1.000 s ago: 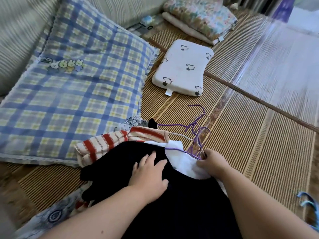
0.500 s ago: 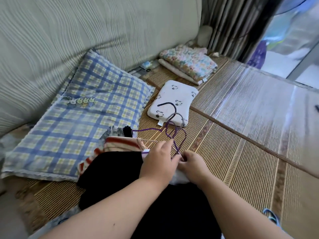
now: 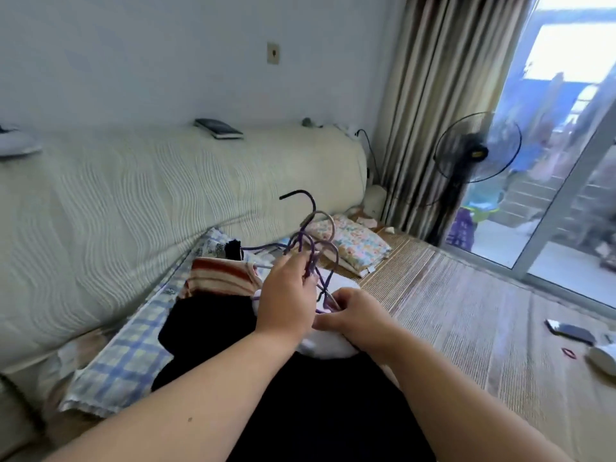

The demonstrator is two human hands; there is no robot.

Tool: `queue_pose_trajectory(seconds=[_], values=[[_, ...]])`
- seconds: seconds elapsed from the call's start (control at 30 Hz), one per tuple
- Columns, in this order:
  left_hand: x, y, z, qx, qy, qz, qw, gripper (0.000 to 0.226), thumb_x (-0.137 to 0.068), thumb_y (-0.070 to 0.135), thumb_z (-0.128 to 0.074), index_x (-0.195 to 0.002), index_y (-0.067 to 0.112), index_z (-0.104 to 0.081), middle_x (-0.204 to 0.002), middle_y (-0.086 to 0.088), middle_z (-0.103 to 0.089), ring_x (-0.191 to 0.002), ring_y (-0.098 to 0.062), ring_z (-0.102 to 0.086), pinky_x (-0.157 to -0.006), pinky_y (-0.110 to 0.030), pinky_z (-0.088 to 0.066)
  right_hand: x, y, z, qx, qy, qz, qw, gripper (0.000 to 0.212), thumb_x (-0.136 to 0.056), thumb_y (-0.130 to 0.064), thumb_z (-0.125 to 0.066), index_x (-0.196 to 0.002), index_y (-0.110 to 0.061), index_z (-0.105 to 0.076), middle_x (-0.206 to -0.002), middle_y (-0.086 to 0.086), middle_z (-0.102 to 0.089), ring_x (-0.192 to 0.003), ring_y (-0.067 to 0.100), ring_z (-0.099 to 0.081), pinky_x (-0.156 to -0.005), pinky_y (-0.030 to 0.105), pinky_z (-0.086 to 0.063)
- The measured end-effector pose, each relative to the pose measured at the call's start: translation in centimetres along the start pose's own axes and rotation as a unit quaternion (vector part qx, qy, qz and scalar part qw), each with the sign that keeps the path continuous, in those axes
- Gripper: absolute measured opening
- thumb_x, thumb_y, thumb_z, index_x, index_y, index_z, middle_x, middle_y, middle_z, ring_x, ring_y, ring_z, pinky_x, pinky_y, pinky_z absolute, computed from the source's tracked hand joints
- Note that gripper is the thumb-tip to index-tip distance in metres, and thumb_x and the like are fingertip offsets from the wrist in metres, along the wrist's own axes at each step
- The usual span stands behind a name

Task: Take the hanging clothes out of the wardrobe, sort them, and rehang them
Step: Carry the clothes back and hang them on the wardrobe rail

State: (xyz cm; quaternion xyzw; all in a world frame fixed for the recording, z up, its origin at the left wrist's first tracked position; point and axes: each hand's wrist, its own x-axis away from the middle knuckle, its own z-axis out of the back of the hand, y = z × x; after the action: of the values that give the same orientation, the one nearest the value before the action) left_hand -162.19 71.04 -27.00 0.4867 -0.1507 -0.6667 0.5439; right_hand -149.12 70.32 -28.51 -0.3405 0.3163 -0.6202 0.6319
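A pile of clothes on hangers lies on the bed in front of me: a black garment (image 3: 213, 331) on top, a white one (image 3: 328, 345) under it and a red-and-cream striped one (image 3: 220, 278) behind. Their purple and grey hanger hooks (image 3: 311, 235) stick up in a bunch. My left hand (image 3: 288, 295) grips the necks of the hooks with curled fingers. My right hand (image 3: 355, 316) pinches the hanger wires just below, resting on the white garment.
A blue checked pillow (image 3: 130, 358) lies left of the pile against the cream-covered headboard (image 3: 140, 208). A floral folded cover (image 3: 356, 243) sits beyond. A standing fan (image 3: 476, 151), curtain and glass door are at right. A phone (image 3: 570, 331) lies on the woven mat (image 3: 466, 311).
My left hand left the black garment and closed round the hanger hooks, lifting them upright. My right hand stayed on the wires. The view rose from the bed toward the wall and window.
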Motion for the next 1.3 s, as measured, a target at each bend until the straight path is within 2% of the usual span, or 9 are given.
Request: queue_pose_trajectory(seconds=[0.13,0.3,0.43,0.63,0.77,0.87,1.03,1.17,1.3], values=[[-0.5,6.6,4.6,0.069,0.071,-0.024,0.995,0.028,-0.084,0.0,-0.059,-0.11,0.01,-0.064,-0.099,-0.002,-0.059,-0.094,-0.023,-0.059,-0.087,-0.03,-0.044,3.2,-6.9,4.7,-0.024,0.012,0.037,0.999,0.036,-0.057,-0.034,-0.084,-0.065,-0.016,-0.055,-0.059,-0.007,-0.054,-0.059,0.011,-0.049,-0.062,0.031,-0.039],[-0.8,13.4,8.3,0.168,0.038,-0.024,0.985,0.039,-0.09,0.0,-0.052,-0.126,0.014,-0.055,-0.113,0.001,-0.059,-0.099,-0.006,-0.055,-0.08,0.0,-0.035,6.7,-12.6,8.7,-0.036,0.04,0.053,0.997,0.022,-0.07,-0.027,-0.074,-0.063,-0.018,-0.055,-0.059,-0.002,-0.05,-0.057,0.012,-0.044,-0.059,0.029,-0.035],[-0.7,18.0,9.4,0.188,0.002,-0.023,0.982,0.055,-0.086,0.024,-0.066,-0.136,0.018,-0.043,-0.116,0.009,-0.051,-0.105,-0.002,-0.048,-0.079,0.003,-0.029,9.6,-16.0,10.5,-0.134,0.059,0.044,0.988,0.024,-0.076,-0.012,-0.053,-0.054,-0.019,-0.058,-0.056,0.001,-0.047,-0.054,0.013,-0.04,-0.057,0.031,-0.032],[-1.5,22.0,9.8,0.105,0.112,-0.047,0.987,0.021,-0.094,0.018,-0.052,-0.104,0.005,-0.065,-0.101,-0.012,-0.069,-0.098,-0.028,-0.061,-0.077,-0.023,-0.034,11.8,-16.6,12.3,-0.122,0.113,0.037,0.985,0.027,-0.085,-0.02,-0.058,-0.058,-0.015,-0.06,-0.056,0.001,-0.055,-0.059,0.017,-0.048,-0.06,0.033,-0.037],[-1.6,22.7,10.1,0.131,0.08,-0.038,0.987,0.026,-0.094,0.023,-0.054,-0.117,0.015,-0.065,-0.112,-0.001,-0.069,-0.106,-0.018,-0.061,-0.087,-0.019,-0.038,12.7,-16.0,14.2,-0.104,0.122,0.039,0.986,0.025,-0.089,-0.018,-0.057,-0.069,-0.006,-0.066,-0.056,0.002,-0.059,-0.058,0.017,-0.053,-0.061,0.031,-0.04],[-1.7,22.9,10.3,0.159,0.054,-0.028,0.985,0.025,-0.092,0.026,-0.058,-0.116,0.02,-0.065,-0.11,0.005,-0.07,-0.102,-0.013,-0.063,-0.092,-0.028,-0.047,13.6,-15.4,15.6,-0.076,0.126,0.03,0.989,0.022,-0.09,-0.019,-0.058,-0.074,-0.006,-0.068,-0.062,0.002,-0.067,-0.058,0.012,-0.056,-0.062,0.026,-0.043],[-1.1,24.8,10.6,0.221,0.013,0.0,0.975,0.019,-0.093,0.025,-0.058,-0.105,0.016,-0.068,-0.094,-0.005,-0.071,-0.092,-0.022,-0.066,-0.089,-0.036,-0.051,15.7,-15.0,16.4,-0.021,0.062,0.046,0.997,0.021,-0.092,-0.021,-0.056,-0.073,-0.014,-0.066,-0.065,-0.003,-0.071,-0.053,0.002,-0.057,-0.06,0.019,-0.046],[0.6,26.1,11.8,0.256,0.012,-0.002,0.966,0.022,-0.095,0.014,-0.052,-0.078,0.027,-0.059,-0.078,0.007,-0.067,-0.074,-0.01,-0.066,-0.069,-0.019,-0.051,17.7,-15.5,16.8,-0.049,0.017,0.058,0.997,0.022,-0.094,-0.019,-0.054,-0.076,-0.013,-0.066,-0.073,0.002,-0.073,-0.058,0.006,-0.062,-0.061,0.021,-0.051],[3.6,26.3,14.2,0.215,0.047,-0.03,0.975,0.016,-0.097,0.015,-0.048,-0.095,0.027,-0.058,-0.078,0.012,-0.063,-0.071,0.0,-0.059,-0.066,-0.013,-0.046,19.8,-16.2,17.9,-0.096,0.007,0.045,0.994,0.019,-0.096,-0.018,-0.051,-0.083,-0.01,-0.062,-0.078,0.005,-0.073,-0.053,0.016,-0.061,-0.041,0.02,-0.045]])
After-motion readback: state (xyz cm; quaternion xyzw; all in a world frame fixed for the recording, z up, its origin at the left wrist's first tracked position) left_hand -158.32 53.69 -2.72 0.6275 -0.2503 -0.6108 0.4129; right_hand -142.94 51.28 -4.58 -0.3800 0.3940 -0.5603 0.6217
